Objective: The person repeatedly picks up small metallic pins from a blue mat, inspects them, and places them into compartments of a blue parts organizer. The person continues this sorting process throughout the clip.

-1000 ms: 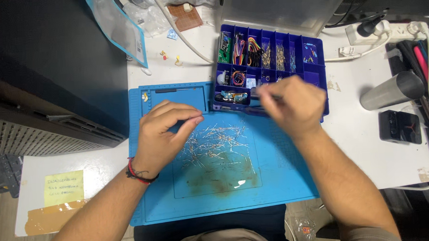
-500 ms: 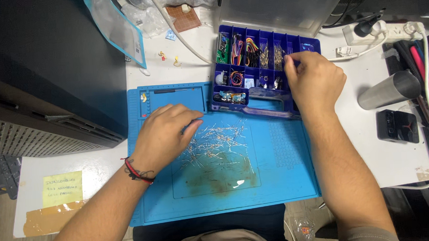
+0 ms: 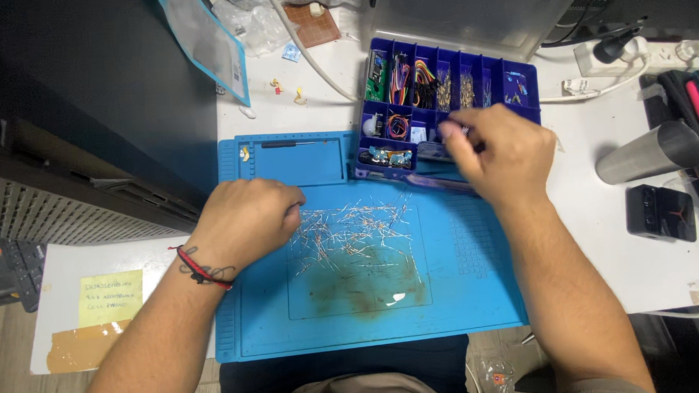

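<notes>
The left hand (image 3: 245, 225) rests knuckles-up on the blue mat (image 3: 480, 309), fingers curled together at the 9 o'clock edge of the pile of thin wire parts (image 3: 355, 232). I cannot tell whether anything is pinched under those fingers.

The pile lies loose on the mat between the 2 hands, spread over the mat's inner square and reaching toward 12 o'clock. Each part is a thin lead with a small body. Their long axes run every way, though many lie roughly from 9 to 3 o'clock, so the heap as a whole points nowhere in particular.

At 12 to 1 o'clock from the pile sits the blue parts box (image 3: 448, 113), its compartments holding wires, coils and small boards. The right hand (image 3: 501, 154) hovers over the box's near row, fingertips pinched together, seemingly on something very small that is hidden from view.

My judgement of the risks:
- A sweep of the left wrist could scatter the loose leads off the mat onto the desk (image 3: 602, 232), because nothing fences them in.
- A tiny part could slip from the right hand's pinch into the wrong compartment, as the cells are narrow and close together.
- Crossed leads may tangle and bend when one is pulled out.
</notes>
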